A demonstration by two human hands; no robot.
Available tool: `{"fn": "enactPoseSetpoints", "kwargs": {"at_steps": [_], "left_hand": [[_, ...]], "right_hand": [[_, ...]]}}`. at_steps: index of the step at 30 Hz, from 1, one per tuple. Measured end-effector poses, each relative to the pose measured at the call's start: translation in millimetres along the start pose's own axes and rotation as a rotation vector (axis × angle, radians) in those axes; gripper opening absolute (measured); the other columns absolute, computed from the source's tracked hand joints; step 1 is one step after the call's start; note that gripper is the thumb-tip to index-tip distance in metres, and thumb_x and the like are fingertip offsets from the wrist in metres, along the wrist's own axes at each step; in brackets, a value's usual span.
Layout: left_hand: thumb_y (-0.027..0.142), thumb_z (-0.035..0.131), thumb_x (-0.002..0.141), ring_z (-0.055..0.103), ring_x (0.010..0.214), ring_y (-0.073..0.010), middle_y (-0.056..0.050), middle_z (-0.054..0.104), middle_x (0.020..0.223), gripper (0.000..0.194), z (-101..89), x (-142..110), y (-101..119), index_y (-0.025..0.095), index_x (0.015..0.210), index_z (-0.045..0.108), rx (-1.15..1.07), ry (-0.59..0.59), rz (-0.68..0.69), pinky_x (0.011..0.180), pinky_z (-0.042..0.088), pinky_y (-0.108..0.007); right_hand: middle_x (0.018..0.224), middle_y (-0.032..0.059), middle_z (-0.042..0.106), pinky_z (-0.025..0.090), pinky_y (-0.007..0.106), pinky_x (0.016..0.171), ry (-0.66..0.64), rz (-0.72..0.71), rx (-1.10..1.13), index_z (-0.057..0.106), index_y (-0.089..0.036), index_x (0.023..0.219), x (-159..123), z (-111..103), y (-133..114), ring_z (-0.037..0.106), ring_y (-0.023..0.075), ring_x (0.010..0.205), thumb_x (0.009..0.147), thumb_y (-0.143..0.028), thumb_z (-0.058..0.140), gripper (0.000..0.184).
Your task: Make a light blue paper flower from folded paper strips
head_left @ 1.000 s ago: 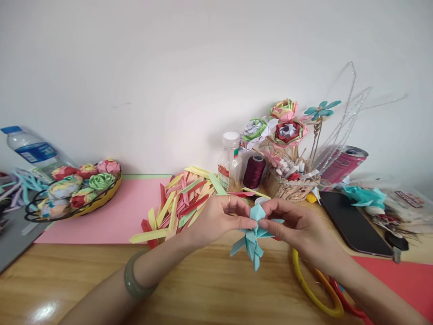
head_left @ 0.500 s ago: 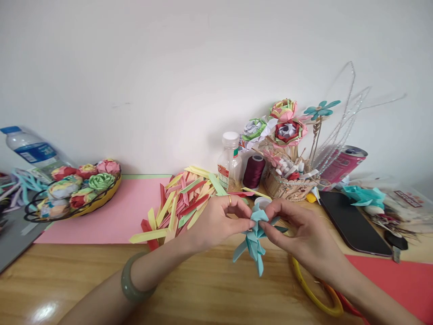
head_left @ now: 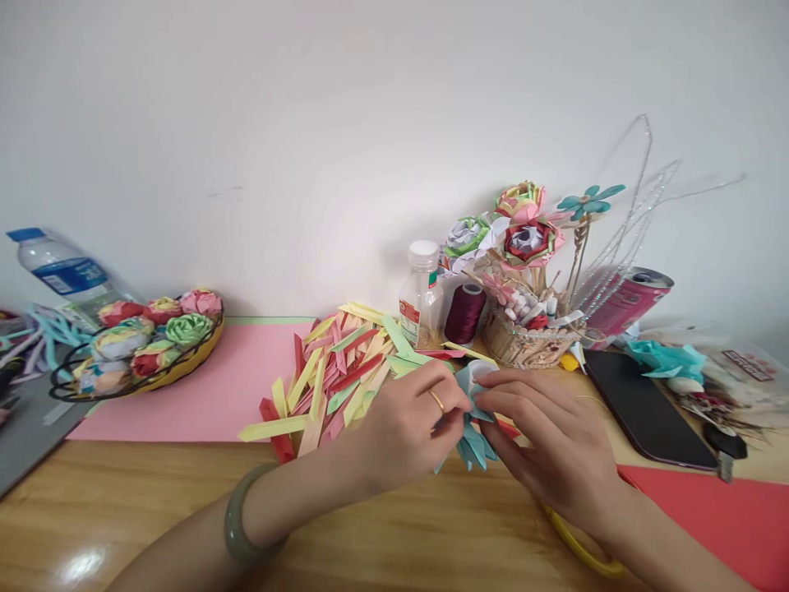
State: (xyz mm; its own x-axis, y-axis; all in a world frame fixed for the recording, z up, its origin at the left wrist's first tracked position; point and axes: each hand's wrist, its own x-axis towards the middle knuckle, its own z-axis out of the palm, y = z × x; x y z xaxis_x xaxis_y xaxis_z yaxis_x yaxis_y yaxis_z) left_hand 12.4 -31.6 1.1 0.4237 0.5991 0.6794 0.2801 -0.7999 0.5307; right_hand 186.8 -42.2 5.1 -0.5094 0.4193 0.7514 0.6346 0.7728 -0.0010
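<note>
A light blue folded paper flower (head_left: 476, 446) is held between my two hands above the table, its pointed petals hanging downward. My left hand (head_left: 410, 419), with a ring on one finger and a green bangle on the wrist, pinches it from the left. From the right, the fingers of my right hand (head_left: 546, 436) close on its upper part. Both sets of fingers cover much of the paper. Just behind the hands lies a heap of folded paper strips (head_left: 345, 362) in yellow, pink, red and green.
Behind stand a clear bottle (head_left: 422, 296), a spool of dark purple thread (head_left: 464, 315) and a basket (head_left: 530, 344) of paper flowers. A black phone (head_left: 653, 415) lies right, near red paper (head_left: 721, 518). Yellow-handled scissors (head_left: 579, 543) sit under my right forearm. Left is an oval basket (head_left: 185, 358).
The paper flower has turned, with its petals drawn up nearer my hands. My fingers have shifted their grip, and the right hand now covers more of the flower.
</note>
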Motion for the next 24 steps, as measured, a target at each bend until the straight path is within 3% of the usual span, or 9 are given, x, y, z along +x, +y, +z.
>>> {"fn": "enactPoseSetpoints", "kwargs": {"at_steps": [4, 6, 9, 14, 19, 24], "left_hand": [[0.008, 0.055, 0.07, 0.056, 0.072, -0.0107, -0.002, 0.056, 0.078, 0.01, -0.8, 5.1, 1.4, 0.016, 0.076, 0.054, -0.275, -0.051, -0.352, 0.066, 0.052, -0.023], [0.01, 0.057, 0.069, 0.057, 0.07, -0.0106, 0.0, 0.059, 0.074, 0.007, -0.6, 5.9, 1.2, 0.016, 0.073, 0.055, -0.322, -0.076, -0.45, 0.068, 0.052, -0.023], [0.011, 0.057, 0.07, 0.057, 0.065, -0.0109, 0.0, 0.06, 0.068, 0.005, 0.4, 4.1, 0.5, 0.015, 0.068, 0.056, -0.25, -0.07, -0.456, 0.063, 0.051, -0.023], [0.008, 0.053, 0.07, 0.054, 0.067, -0.0116, -0.002, 0.056, 0.07, 0.01, 0.3, 2.0, 1.9, 0.016, 0.065, 0.053, -0.155, 0.002, -0.314, 0.061, 0.049, -0.024], [0.017, 0.053, 0.077, 0.055, 0.079, -0.0128, -0.004, 0.057, 0.089, 0.02, -1.7, 5.3, 0.1, 0.018, 0.097, 0.053, -0.468, -0.049, -0.55, 0.062, 0.05, -0.023], [0.025, 0.054, 0.08, 0.057, 0.078, -0.0138, -0.003, 0.059, 0.084, 0.01, 1.2, 3.6, -7.4, 0.016, 0.085, 0.056, -0.487, -0.039, -0.623, 0.067, 0.049, -0.026]], "right_hand": [[0.074, 0.0052, 0.065, 0.052, 0.029, 0.062, 0.056, 0.008, 0.012, 0.051, -0.021, 0.087, 2.0, -1.6, -1.0, 0.063, 0.0175, 0.073, 0.078, -0.008, 0.054, 0.016], [0.073, 0.0047, 0.065, 0.052, 0.029, 0.062, 0.063, 0.009, 0.019, 0.051, -0.021, 0.087, 3.3, -2.5, -1.7, 0.063, 0.0175, 0.073, 0.077, -0.006, 0.054, 0.018], [0.07, 0.0035, 0.064, 0.052, 0.029, 0.061, 0.053, 0.0, 0.028, 0.05, -0.022, 0.086, 4.4, -3.3, -2.4, 0.063, 0.0175, 0.072, 0.076, -0.006, 0.053, 0.019], [0.066, 0.0024, 0.062, 0.052, 0.029, 0.06, 0.037, -0.019, 0.054, 0.051, -0.021, 0.084, 4.1, -4.9, -2.2, 0.062, 0.0175, 0.071, 0.076, -0.005, 0.053, 0.019], [0.069, 0.0026, 0.064, 0.053, 0.031, 0.063, 0.048, -0.016, 0.096, 0.052, -0.021, 0.085, 2.6, -4.6, 0.2, 0.064, 0.0183, 0.076, 0.076, -0.005, 0.054, 0.019], [0.085, 0.0055, 0.066, 0.052, 0.033, 0.067, -0.002, -0.028, -0.041, 0.054, -0.022, 0.088, 2.1, -4.0, 2.8, 0.062, 0.0197, 0.083, 0.079, -0.013, 0.056, 0.013]]}}
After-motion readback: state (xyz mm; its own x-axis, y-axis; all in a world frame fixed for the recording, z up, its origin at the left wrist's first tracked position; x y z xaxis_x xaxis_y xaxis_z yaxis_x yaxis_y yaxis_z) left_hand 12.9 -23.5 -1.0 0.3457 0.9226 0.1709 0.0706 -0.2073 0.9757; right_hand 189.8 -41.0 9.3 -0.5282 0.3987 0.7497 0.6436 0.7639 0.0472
